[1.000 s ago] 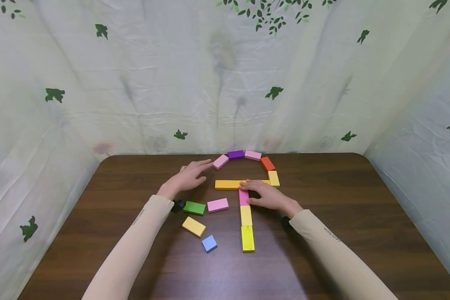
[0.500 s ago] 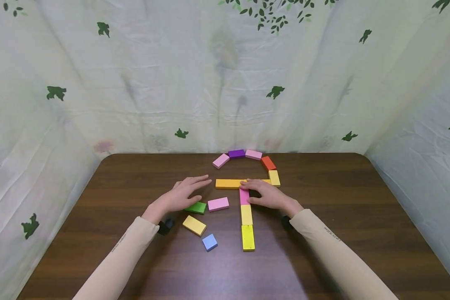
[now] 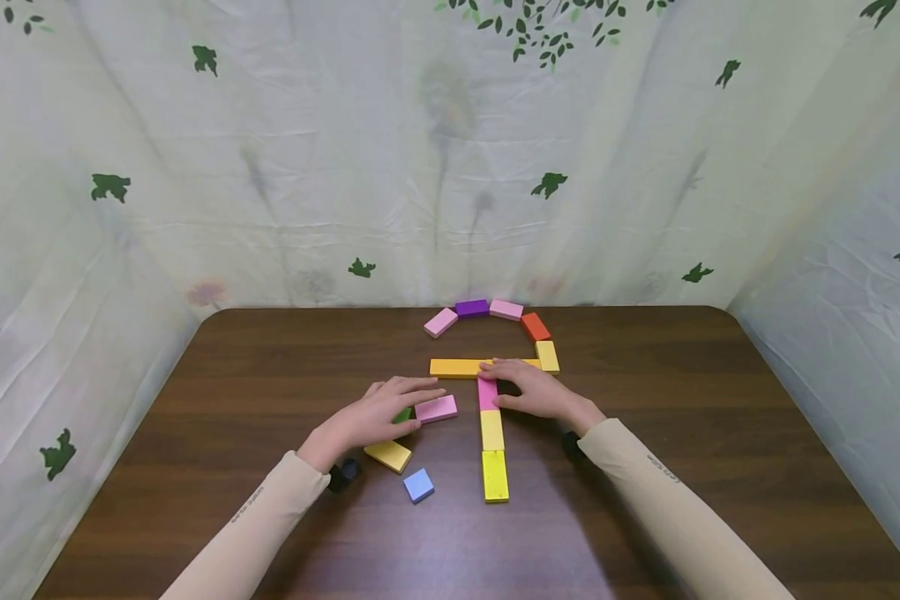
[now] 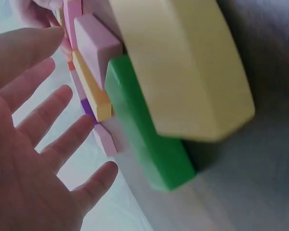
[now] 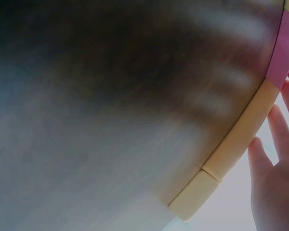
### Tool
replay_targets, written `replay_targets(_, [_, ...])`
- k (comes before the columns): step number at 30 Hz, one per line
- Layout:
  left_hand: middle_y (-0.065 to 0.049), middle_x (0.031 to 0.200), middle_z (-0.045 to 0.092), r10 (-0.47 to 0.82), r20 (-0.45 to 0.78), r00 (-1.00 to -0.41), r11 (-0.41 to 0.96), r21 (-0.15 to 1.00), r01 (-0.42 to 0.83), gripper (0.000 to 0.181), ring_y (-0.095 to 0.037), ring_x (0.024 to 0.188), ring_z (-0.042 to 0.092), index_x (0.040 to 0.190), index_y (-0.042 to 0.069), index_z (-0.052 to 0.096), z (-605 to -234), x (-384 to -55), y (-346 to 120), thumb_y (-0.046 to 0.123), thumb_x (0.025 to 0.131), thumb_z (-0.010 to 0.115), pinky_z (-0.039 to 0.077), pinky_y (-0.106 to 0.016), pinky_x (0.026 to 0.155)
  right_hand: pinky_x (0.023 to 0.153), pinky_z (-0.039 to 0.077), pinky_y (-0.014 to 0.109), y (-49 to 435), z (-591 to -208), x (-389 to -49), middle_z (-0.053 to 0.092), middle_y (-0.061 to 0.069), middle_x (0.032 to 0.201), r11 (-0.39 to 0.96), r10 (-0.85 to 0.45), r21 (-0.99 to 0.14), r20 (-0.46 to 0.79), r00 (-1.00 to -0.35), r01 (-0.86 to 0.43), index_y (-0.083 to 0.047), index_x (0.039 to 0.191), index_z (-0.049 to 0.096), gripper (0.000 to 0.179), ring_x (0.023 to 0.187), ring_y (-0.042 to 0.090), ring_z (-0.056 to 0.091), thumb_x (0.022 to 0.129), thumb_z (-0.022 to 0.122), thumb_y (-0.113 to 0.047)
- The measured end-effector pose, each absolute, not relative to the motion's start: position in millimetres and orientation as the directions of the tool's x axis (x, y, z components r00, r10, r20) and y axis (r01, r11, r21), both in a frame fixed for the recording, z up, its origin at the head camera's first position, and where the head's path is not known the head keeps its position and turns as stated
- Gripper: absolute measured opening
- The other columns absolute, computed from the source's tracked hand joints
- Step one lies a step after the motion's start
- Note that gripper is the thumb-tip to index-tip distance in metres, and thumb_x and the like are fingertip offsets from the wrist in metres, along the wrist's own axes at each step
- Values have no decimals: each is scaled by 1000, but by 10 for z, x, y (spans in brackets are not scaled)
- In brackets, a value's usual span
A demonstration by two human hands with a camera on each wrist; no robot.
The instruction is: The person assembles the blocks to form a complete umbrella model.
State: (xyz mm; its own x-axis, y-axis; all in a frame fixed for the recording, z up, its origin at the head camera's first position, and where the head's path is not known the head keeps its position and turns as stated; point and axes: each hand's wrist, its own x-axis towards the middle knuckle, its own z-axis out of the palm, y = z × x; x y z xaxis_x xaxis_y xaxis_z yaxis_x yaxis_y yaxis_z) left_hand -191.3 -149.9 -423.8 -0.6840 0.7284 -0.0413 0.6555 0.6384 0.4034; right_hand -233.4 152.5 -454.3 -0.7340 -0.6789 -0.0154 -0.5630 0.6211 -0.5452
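My left hand (image 3: 371, 417) hovers with spread, fairly straight fingers over the green block (image 3: 403, 415), which it partly covers in the head view. Its fingertips overlap the loose pink block (image 3: 438, 410); the left wrist view shows nothing in the palm. Close by lie a pale yellow block (image 3: 388, 456) and a small blue block (image 3: 418, 485). My right hand (image 3: 536, 392) rests its fingertips on the long orange block (image 3: 453, 368), with the thumb at the side of a pink block (image 3: 487, 394) below it. Straight fingers touch the orange block (image 5: 241, 130) in the right wrist view.
A column continues toward me with a pale yellow block (image 3: 492, 431) and a bright yellow block (image 3: 496, 477). An arc near the far table edge holds pink, a purple block (image 3: 472, 308), a red block (image 3: 536, 327) and a pale yellow block (image 3: 547, 357). A patterned curtain (image 3: 307, 167) stands behind.
My left hand has drawn back from the pink block at the arc's left end, then shifted right over the green and loose pink blocks. My right hand stays in place.
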Motion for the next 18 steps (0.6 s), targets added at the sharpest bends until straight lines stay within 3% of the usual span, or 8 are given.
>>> replay_targets(13, [-7,127,52,737,-21,-675,631,379,677,46,-25,114,48,134,11,57,-4344,-1853,-1385,14,89,68,38,-45,89,110,26,45,1531,-4556,-2333,43,3,146,618,-679,-549,-14,-734,-562,-10,138,52,48,139,26,30,93,62,-24])
replay_targets(18, [-5,137,48,735,-47,-677,641,376,669,52,-25,119,43,137,14,54,-4334,-1877,-1336,14,87,70,37,-47,92,110,26,45,1533,-4551,-2328,44,4,146,612,-680,-559,-11,-733,-559,-10,138,52,48,139,26,29,93,62,-24])
